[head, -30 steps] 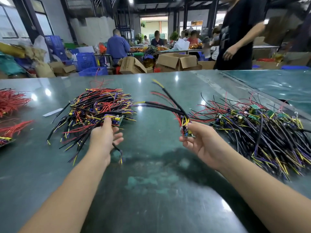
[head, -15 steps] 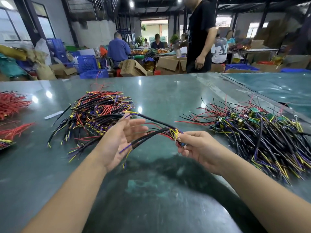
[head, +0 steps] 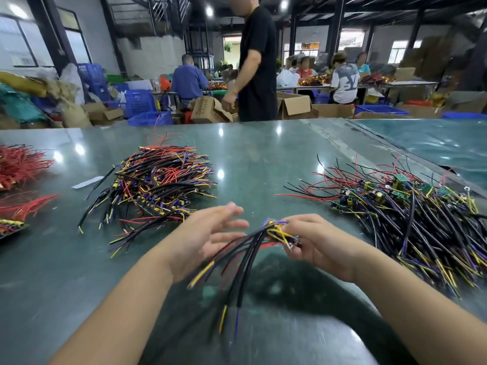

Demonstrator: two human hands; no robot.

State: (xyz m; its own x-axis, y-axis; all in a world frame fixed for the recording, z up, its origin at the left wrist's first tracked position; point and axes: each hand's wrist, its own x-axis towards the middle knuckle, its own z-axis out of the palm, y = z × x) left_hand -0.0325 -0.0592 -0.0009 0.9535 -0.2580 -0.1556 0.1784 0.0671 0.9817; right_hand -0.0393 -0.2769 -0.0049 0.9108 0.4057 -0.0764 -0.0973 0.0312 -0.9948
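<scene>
Wire bundle (head: 246,259) lower — apparently in right hand (head: 320,246)

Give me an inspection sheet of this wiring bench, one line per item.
Surface: glossy green table with lamp glare on it.
Job's things: wired board in hand; left pile and right pile of the same wired boards.
Clutter: red wires at the left edge; white strip.
Hands: right hand pinches the board end; left hand is open with straight fingers, and the wires cross in front of its palm.
Cables: black leads fan down toward the person, blurred.
Surroundings: standing person, seated workers, cardboard boxes, blue crates.
</scene>
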